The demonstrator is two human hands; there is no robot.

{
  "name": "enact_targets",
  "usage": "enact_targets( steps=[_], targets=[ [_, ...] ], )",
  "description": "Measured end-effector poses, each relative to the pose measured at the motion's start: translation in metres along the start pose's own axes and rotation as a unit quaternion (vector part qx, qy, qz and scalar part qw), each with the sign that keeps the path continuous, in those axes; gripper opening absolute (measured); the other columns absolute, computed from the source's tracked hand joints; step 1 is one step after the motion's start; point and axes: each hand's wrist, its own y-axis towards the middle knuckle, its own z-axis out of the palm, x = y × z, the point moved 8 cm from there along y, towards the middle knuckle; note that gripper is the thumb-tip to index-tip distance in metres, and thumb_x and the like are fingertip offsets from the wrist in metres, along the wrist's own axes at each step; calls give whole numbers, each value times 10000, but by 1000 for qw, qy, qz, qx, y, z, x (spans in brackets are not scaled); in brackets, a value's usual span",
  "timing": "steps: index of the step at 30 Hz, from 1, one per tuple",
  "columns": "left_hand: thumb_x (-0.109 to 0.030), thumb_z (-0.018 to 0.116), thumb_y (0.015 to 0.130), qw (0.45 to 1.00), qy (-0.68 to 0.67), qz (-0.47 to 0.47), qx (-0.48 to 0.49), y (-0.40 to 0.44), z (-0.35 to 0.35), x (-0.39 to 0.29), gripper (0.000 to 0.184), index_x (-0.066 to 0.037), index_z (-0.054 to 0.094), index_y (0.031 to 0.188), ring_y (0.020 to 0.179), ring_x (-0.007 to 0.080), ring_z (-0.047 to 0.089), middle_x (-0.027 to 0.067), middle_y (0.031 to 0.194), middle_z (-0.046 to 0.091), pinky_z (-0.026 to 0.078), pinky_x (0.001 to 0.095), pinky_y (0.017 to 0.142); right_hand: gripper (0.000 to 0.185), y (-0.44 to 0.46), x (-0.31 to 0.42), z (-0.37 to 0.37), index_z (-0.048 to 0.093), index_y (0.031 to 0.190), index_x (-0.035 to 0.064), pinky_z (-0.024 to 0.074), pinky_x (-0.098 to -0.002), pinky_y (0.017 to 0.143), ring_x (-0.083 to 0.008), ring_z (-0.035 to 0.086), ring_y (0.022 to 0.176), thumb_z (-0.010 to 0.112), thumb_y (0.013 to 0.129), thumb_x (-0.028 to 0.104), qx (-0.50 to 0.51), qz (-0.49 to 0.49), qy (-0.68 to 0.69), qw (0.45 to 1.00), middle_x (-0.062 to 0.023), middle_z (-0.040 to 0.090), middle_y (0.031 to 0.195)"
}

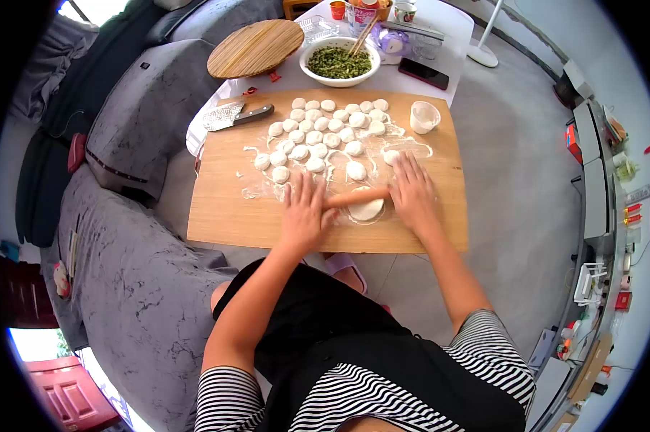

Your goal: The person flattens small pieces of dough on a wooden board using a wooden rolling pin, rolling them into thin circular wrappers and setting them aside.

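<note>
A wooden rolling pin (357,197) lies across a flattened dough round (367,209) near the front of the wooden board (238,216). My left hand (305,214) holds the pin's left end under the palm, fingers pointing forward. At the other end, my right hand (413,193) holds it the same way, its fingertips close to a floured dough piece (391,157); both pin ends are hidden by my hands. Several small dough pieces (314,137) are grouped behind the pin, with loose flour around them.
A cleaver (228,117) lies at the board's back left, and a translucent cup (424,117) stands at its right. Beyond are a bowl of chopped green filling (339,63) with chopsticks, a round woven lid (256,49) and a phone (423,73). A grey covered sofa (134,288) is to the left.
</note>
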Motion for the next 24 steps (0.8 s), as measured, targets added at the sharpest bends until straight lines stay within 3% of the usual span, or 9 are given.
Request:
enact_targets(
  steps=[3, 7, 9, 12, 15, 19, 24],
  targets=[
    [-433, 472, 986, 999, 28, -27, 22, 23, -5, 9, 638, -62, 380, 1496, 1471, 394, 236, 249, 1576, 270, 163, 529, 1187, 541, 22, -15, 19, 456, 1427, 6, 263, -465, 1179, -325, 327, 1441, 514, 987, 315, -34, 16, 21, 999, -181, 400, 1527],
    [-527, 484, 961, 998, 26, 23, 61, -24, -1, -11, 711, -79, 376, 1503, 1486, 399, 200, 245, 1582, 261, 167, 556, 1184, 537, -32, -12, -2, 454, 1430, 8, 267, -457, 1178, -318, 322, 1445, 508, 990, 311, 48, 6, 15, 999, -172, 398, 1531],
    [-508, 481, 968, 996, 5, 14, 83, -23, 2, -13, 700, -71, 370, 1504, 1493, 397, 180, 240, 1591, 240, 159, 549, 1188, 544, -32, -9, 0, 448, 1438, 12, 255, -447, 1186, -305, 304, 1460, 503, 992, 319, 78, 26, 11, 997, -166, 381, 1544],
    [-466, 508, 961, 999, 19, -19, 25, 14, 1, 3, 687, -66, 371, 1502, 1477, 388, 224, 230, 1585, 262, 171, 524, 1192, 562, 2, -8, 7, 434, 1452, 16, 235, -445, 1196, -291, 280, 1475, 510, 988, 323, 41, 18, 0, 999, -161, 346, 1567],
    [-463, 516, 958, 998, 20, -24, 59, 9, 0, 2, 693, -68, 364, 1506, 1483, 374, 219, 226, 1583, 270, 165, 526, 1193, 564, 4, -10, 7, 432, 1453, 14, 230, -448, 1196, -293, 283, 1474, 511, 987, 322, 21, 31, 30, 999, -163, 347, 1566],
    [-517, 520, 947, 997, 17, 38, 66, -32, -9, -20, 720, -65, 390, 1492, 1489, 385, 204, 245, 1581, 259, 143, 556, 1190, 534, -27, -3, -1, 454, 1429, 7, 255, -455, 1181, -302, 313, 1453, 505, 988, 303, 48, 5, 12, 999, -165, 391, 1537],
    [-483, 500, 966, 999, 9, -18, 39, 8, -1, 3, 687, -49, 391, 1487, 1481, 385, 219, 246, 1578, 267, 141, 540, 1195, 525, 11, -5, 9, 454, 1432, 9, 250, -455, 1182, -305, 320, 1449, 507, 990, 288, 9, 8, 9, 1000, -159, 402, 1531]
  ],
)
